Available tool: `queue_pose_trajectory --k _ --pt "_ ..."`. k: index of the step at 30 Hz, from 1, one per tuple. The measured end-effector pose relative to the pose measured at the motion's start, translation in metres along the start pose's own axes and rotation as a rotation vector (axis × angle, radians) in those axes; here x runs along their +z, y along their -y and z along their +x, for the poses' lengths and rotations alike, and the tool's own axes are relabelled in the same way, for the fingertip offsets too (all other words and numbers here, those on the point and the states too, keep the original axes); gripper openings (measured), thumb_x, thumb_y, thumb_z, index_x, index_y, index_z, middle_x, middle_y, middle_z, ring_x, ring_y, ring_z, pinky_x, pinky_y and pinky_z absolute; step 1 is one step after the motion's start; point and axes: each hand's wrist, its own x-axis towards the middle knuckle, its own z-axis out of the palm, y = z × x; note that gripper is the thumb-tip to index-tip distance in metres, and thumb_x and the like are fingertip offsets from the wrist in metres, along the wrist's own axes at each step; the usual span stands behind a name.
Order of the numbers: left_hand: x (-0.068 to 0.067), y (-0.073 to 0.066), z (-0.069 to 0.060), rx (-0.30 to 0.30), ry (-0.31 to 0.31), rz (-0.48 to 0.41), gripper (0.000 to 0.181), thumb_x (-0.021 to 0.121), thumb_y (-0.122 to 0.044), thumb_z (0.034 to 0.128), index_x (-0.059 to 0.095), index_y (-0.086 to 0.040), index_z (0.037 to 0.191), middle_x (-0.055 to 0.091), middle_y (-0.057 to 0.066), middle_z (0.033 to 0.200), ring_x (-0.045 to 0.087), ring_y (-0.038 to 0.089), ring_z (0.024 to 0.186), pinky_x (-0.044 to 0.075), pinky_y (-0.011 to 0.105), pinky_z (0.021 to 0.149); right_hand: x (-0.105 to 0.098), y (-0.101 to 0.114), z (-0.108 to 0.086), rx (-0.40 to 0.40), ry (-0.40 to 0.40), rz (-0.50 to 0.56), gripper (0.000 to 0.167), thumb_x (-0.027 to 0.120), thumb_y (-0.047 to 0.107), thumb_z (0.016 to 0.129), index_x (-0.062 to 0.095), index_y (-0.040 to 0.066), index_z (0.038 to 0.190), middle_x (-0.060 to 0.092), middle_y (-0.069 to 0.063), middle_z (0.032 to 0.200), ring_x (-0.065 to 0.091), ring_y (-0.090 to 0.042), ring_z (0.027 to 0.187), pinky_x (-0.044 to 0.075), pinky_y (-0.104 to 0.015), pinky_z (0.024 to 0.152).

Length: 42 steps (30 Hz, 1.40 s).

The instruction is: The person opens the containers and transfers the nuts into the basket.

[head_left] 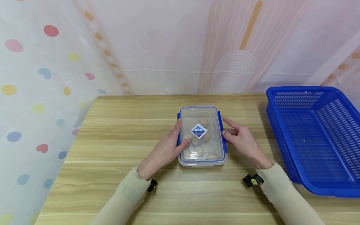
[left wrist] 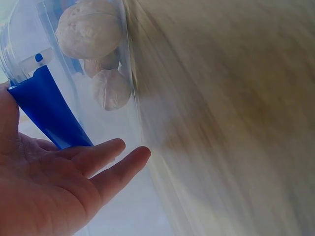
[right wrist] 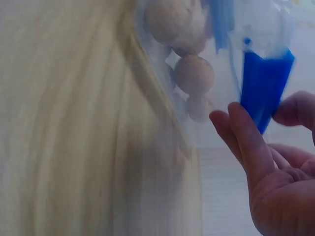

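Observation:
A clear food container [head_left: 211, 115] with a blue-edged lid and a diamond-shaped BXH label lies flat on the table. Round, light-brown things like walnuts [left wrist: 89, 29] show through its walls. My left hand [head_left: 165, 148] holds the container's left side, thumb on the lid and fingers along the edge by the left blue latch [left wrist: 51, 108]. At the right side, my right hand [head_left: 243, 139] has its thumb and fingers at the right blue latch [right wrist: 266, 88]. Both latches angle outward from the walls in the wrist views. Some fingers of each hand are hidden in the head view.
A blue plastic basket [head_left: 292, 156] with slotted walls stands at the right of the wooden table [head_left: 126, 125]. Behind the table hangs a patterned cloth [head_left: 168, 47], and a dotted one [head_left: 28, 125] covers the left side. A black wrist camera [head_left: 250, 180] sits at the right cuff.

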Motion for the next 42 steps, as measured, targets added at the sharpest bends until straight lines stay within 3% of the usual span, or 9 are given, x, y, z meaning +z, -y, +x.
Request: queue_pose_trajectory --k 3,8,15,18,25,30,33,36,42 --pt "0.000 -0.001 0.000 0.002 0.006 -0.002 0.090 0.055 -0.050 0.1058 0.005 -0.007 0.167 0.029 0.024 0.165 0.041 0.040 0.145 0.038 0.054 0.116 -0.003 0.000 0.000 0.021 0.023 0.015 0.062 0.061 0.010 0.104 0.037 0.005 0.160 0.065 -0.027 0.132 0.066 -0.037 0.120 0.057 -0.039 0.094" --pt "0.001 0.000 0.000 -0.004 0.005 -0.011 0.089 0.054 -0.049 0.1061 0.005 -0.008 0.167 0.029 0.025 0.165 0.042 0.042 0.145 0.038 0.055 0.117 -0.004 0.005 0.002 0.061 0.008 -0.036 0.062 0.063 0.012 0.101 0.041 0.011 0.160 0.070 -0.023 0.125 0.070 -0.032 0.114 0.057 -0.044 0.096" --pt "0.000 0.000 0.001 -0.005 0.001 -0.017 0.088 0.055 -0.049 0.1061 0.006 -0.008 0.167 0.030 0.025 0.165 0.042 0.042 0.144 0.039 0.056 0.116 0.004 0.010 0.005 0.084 -0.058 -0.054 0.067 0.063 0.004 0.093 0.044 0.007 0.157 0.071 -0.025 0.120 0.071 -0.030 0.110 0.057 -0.021 0.075" --pt "0.001 0.000 0.001 -0.002 0.000 -0.019 0.088 0.055 -0.049 0.1060 0.006 -0.008 0.167 0.030 0.025 0.164 0.043 0.042 0.144 0.040 0.056 0.115 0.005 0.010 0.004 0.065 -0.077 -0.088 0.066 0.064 0.005 0.092 0.046 0.007 0.156 0.072 -0.024 0.120 0.071 -0.029 0.112 0.053 -0.017 0.076" --pt "0.000 0.001 0.000 -0.016 0.007 -0.033 0.090 0.056 -0.049 0.1057 0.004 -0.009 0.167 0.029 0.024 0.166 0.041 0.042 0.145 0.038 0.056 0.116 0.003 0.003 0.003 0.055 -0.096 -0.108 0.068 0.061 0.002 0.089 0.044 0.001 0.155 0.073 -0.023 0.117 0.063 -0.017 0.076 0.030 -0.023 0.048" --pt "0.001 0.002 0.000 -0.014 0.003 -0.046 0.090 0.056 -0.049 0.1055 0.003 -0.010 0.167 0.027 0.022 0.167 0.039 0.041 0.147 0.037 0.055 0.117 0.002 -0.003 0.004 0.023 -0.076 -0.123 0.069 0.060 0.001 0.090 0.042 0.003 0.157 0.076 -0.016 0.096 0.055 -0.011 0.067 0.032 -0.022 0.052" --pt "0.001 0.002 0.000 -0.016 0.003 -0.052 0.091 0.056 -0.050 0.1052 0.002 -0.011 0.168 0.026 0.020 0.168 0.038 0.040 0.147 0.037 0.055 0.117 0.000 -0.005 0.004 0.004 -0.054 -0.130 0.070 0.058 0.000 0.093 0.039 0.005 0.160 0.076 -0.016 0.099 0.057 -0.013 0.072 0.039 -0.020 0.060" --pt "0.002 0.003 0.001 -0.018 0.002 -0.052 0.092 0.056 -0.051 0.1049 0.002 -0.011 0.168 0.025 0.019 0.168 0.037 0.039 0.148 0.036 0.056 0.117 -0.001 -0.007 0.003 0.001 -0.030 -0.123 0.067 0.055 0.000 0.096 0.037 0.007 0.161 0.072 -0.023 0.122 0.066 -0.021 0.093 0.048 -0.021 0.069" --pt "0.002 0.003 0.003 -0.019 -0.004 -0.052 0.091 0.056 -0.052 0.1044 0.005 -0.011 0.168 0.027 0.020 0.168 0.038 0.039 0.148 0.037 0.055 0.117 -0.004 -0.011 0.001 0.007 -0.002 -0.111 0.057 0.051 0.001 0.101 0.044 0.004 0.157 0.059 -0.027 0.142 0.066 -0.036 0.117 0.061 -0.032 0.087"
